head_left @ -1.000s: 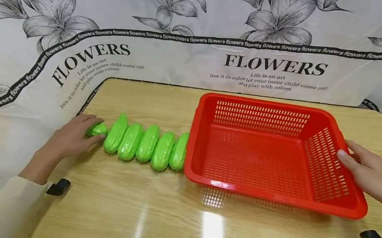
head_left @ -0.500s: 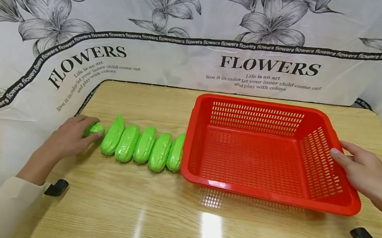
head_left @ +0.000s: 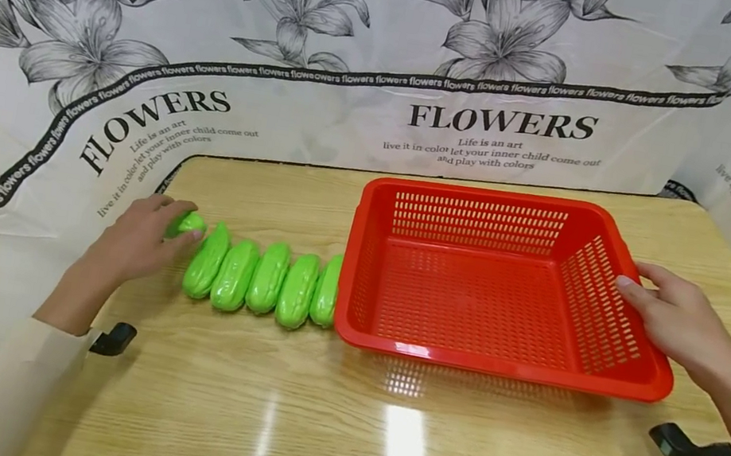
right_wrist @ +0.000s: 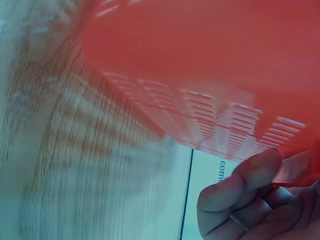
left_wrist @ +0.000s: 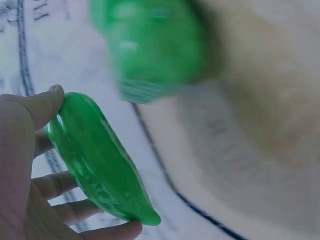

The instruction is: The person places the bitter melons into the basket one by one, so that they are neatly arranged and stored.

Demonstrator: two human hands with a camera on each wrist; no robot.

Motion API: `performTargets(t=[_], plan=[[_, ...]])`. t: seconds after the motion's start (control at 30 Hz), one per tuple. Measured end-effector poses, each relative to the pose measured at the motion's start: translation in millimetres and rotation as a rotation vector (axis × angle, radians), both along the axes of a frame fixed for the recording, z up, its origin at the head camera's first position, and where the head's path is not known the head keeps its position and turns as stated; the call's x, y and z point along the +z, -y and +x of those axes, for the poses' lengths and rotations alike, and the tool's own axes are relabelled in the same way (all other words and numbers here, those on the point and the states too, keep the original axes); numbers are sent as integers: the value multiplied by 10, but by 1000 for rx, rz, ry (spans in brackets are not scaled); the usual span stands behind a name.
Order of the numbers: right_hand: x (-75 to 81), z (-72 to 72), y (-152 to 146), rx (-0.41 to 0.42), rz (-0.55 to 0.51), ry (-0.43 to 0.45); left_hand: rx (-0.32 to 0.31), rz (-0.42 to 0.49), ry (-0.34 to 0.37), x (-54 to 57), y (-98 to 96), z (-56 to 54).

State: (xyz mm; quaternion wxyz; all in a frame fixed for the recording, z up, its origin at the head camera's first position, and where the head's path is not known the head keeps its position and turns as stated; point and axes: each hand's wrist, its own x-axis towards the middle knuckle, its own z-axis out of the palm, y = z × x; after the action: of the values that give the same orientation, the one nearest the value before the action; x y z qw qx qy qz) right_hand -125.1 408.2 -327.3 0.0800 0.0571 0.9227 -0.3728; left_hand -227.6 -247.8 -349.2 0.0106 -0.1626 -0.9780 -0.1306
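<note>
At the left side of the wood-grain table point(head_left: 197, 410), the left hand point(head_left: 139, 234) holds one glossy green toy vegetable point(left_wrist: 97, 157) between its thumb and fingers; this piece has one narrow, pointed end. Just beside the hand, a row of five similar green pieces point(head_left: 268, 279) lies on the table, and the last one is partly hidden by the perforated red plastic basket point(head_left: 495, 365). At the basket's right end, the right hand point(head_left: 687, 322) grips the rim, with its fingers curled on the outside.
</note>
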Motion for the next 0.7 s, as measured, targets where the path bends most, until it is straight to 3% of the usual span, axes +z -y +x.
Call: performTargets(t=[0.27,0.47,0.53,0.7], plan=[[14,-6,21,-26,-75,-25,-120,35,-143,488,-512,-52],[-14,5,-1,-46,-170,-43,-302,13,-249,790,-1106,-51],[-32,15,-11,-48,-223,-36,-359,-23,-253,887,-1312,-63],[-75,61,-37,-54,-338,-23,-443,-140,-175,1127,-1821,-120]])
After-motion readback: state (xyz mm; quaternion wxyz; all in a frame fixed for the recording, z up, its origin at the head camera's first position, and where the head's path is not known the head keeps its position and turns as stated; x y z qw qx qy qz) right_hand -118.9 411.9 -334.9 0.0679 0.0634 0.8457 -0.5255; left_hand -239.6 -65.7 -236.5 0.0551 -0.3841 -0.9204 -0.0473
